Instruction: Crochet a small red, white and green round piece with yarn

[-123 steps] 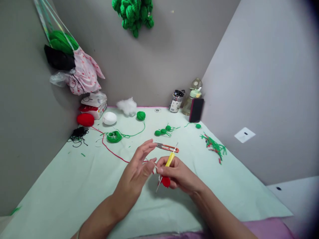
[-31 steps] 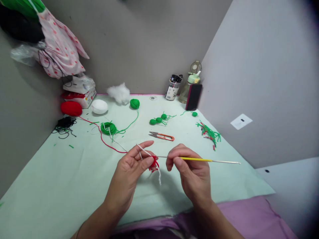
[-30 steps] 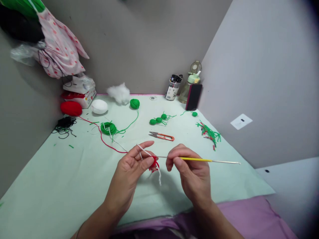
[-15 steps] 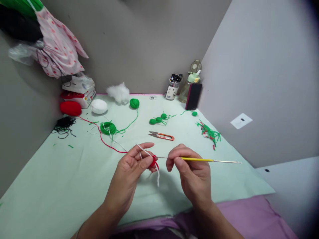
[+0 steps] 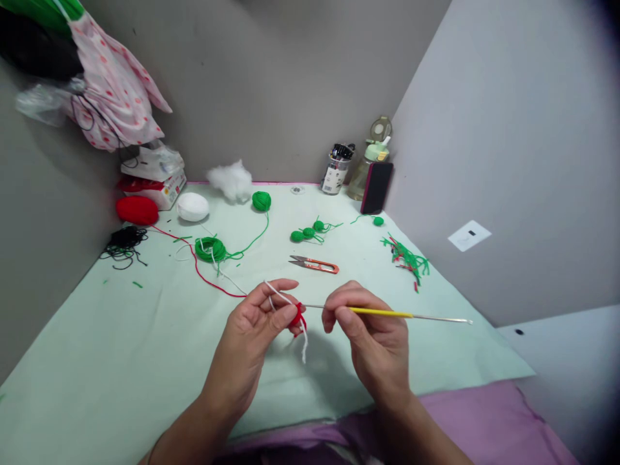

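Observation:
My left hand (image 5: pixel 259 326) pinches a small red crochet piece (image 5: pixel 298 316) between thumb and fingers, with white yarn (image 5: pixel 278 294) running over the index finger and a short white tail hanging below. My right hand (image 5: pixel 371 329) grips a crochet hook with a yellow handle (image 5: pixel 382 312); its tip points left into the red piece and its metal end sticks out to the right. Red yarn (image 5: pixel 203 274) trails from the left hand back to the red ball (image 5: pixel 137 210).
On the pale green cloth (image 5: pixel 145 349) lie orange thread snips (image 5: pixel 314 263), a white ball (image 5: pixel 192 206), green yarn (image 5: pixel 211 248), small green crochet balls (image 5: pixel 307 233), yarn scraps (image 5: pixel 407 259), black thread (image 5: pixel 124 242), stuffing (image 5: pixel 231 179). A cup, bottle and phone (image 5: pixel 376 187) stand at the back corner.
Since four seconds ago the view dropped and the hook turned from upright to level, pointing left into the red piece. In the last second the hands barely moved; the white tail swung slightly.

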`<state>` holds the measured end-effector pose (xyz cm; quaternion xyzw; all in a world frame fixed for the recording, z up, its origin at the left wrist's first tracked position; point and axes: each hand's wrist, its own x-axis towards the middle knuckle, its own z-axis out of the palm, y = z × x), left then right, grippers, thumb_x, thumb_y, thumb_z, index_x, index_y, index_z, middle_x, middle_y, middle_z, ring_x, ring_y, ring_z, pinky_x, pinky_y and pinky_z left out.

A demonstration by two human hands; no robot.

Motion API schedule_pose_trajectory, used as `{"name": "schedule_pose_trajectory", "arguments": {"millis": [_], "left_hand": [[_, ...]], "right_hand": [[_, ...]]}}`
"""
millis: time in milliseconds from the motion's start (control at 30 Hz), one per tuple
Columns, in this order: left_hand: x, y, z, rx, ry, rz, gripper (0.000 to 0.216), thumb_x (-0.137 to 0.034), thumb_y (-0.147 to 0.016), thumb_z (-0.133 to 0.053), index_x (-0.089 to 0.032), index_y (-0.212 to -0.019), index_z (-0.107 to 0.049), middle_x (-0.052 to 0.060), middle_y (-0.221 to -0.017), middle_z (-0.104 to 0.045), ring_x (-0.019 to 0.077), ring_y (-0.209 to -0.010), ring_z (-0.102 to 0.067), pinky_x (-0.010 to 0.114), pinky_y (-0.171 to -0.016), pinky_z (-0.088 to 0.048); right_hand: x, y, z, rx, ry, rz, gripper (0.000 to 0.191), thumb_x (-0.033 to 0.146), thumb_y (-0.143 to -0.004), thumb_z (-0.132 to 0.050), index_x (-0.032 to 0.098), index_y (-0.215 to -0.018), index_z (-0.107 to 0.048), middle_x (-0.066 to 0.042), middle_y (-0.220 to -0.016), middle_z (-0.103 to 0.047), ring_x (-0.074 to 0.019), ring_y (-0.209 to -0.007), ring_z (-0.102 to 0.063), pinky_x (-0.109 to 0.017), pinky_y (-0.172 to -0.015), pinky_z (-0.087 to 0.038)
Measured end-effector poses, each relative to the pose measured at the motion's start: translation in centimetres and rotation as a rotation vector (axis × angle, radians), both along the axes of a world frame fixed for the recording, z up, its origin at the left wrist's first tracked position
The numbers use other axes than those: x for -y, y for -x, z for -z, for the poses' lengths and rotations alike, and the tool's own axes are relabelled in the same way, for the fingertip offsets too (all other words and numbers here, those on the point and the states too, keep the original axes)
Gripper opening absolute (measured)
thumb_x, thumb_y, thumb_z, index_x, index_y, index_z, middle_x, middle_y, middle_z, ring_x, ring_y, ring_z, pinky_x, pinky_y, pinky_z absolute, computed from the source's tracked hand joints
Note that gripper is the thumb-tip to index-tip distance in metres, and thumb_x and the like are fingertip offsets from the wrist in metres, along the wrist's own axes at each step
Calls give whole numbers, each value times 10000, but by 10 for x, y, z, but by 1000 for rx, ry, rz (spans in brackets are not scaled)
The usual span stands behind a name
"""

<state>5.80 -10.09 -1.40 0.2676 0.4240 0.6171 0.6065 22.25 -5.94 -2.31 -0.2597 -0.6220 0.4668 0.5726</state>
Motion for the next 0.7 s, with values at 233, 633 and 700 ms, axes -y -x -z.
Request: {"name": "schedule_pose_trajectory", "arguments": {"millis": [233, 633, 700], "left_hand": [[-2, -1, 6, -11, -9, -21, 304, -284, -814, -902, -228, -1093, -794, -26, -805, -714, 92, -732, -619, 188, -734, -510], [0, -1, 0, -69, 25, -24, 703, -253, -742, -933, -186, -1377, -637, -35, -762, -716, 150, -760, -679, 271, -765, -570], [-1, -1, 2, -42, 38, -27, 738, -257, -749, -929, -185, -1413, -616, -30, -793, -722, 144, -774, -675, 264, -771, -564]], "right_hand": [[5, 0, -2, 107, -57, 14, 109, 230, -1015, -672, 248, -992, -776, -8, -841, -681, -151, -790, -628, -289, -720, -508], [3, 2, -3, 369, -425, 27, 326, 41, -973, -595, 229, -1212, -714, -60, -977, -701, -180, -891, -674, -305, -769, -575], [4, 4, -4, 418, -547, 106, 371, 6, -940, -621, 226, -1226, -710, -72, -991, -722, -181, -868, -697, -296, -733, -588]]}}
